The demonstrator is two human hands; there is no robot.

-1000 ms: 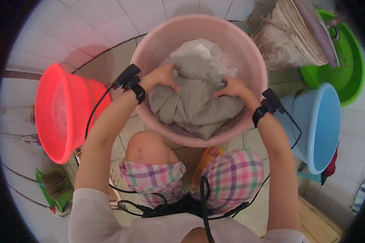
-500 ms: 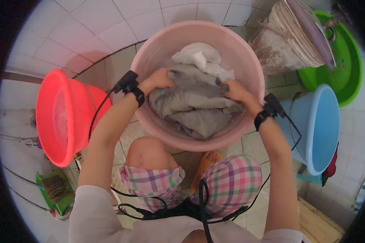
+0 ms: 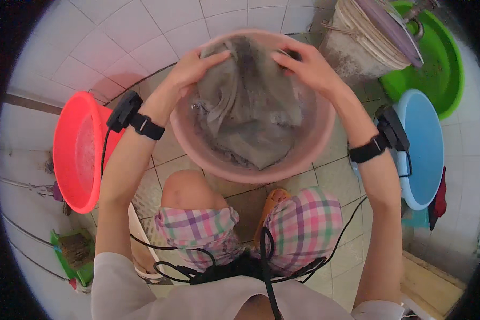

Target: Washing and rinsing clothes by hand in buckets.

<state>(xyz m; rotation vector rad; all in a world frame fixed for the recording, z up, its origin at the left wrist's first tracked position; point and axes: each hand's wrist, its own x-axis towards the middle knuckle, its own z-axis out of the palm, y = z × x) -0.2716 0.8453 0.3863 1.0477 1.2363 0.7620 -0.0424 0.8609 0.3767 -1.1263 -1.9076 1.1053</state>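
Note:
A wet grey cloth garment [image 3: 253, 104] is raised at its far end above a large pink basin [image 3: 224, 169]. Its lower folds still lie in the water. My left hand [image 3: 194, 68] pinches the left upper edge, thumb on the near face and fingers mostly hidden behind. At the right upper edge, my right hand [image 3: 309, 66] is closed on the cloth between bent fingers and thumb; the fingertips are partly hidden. The lifted garment covers the far part of the basin.
A red bucket [image 3: 95, 186] stands left, a light blue bucket [image 3: 424, 154] right. Beyond are a dirty white bucket [image 3: 349, 53] with a lid and a green basin [image 3: 445, 80]. A brush [image 3: 76, 249] lies lower left. My knees are close to the pink basin.
Both hands have moved up and away from me, raising the grey garment's far end out of the basin. The white cloth seen behind it earlier is now hidden.

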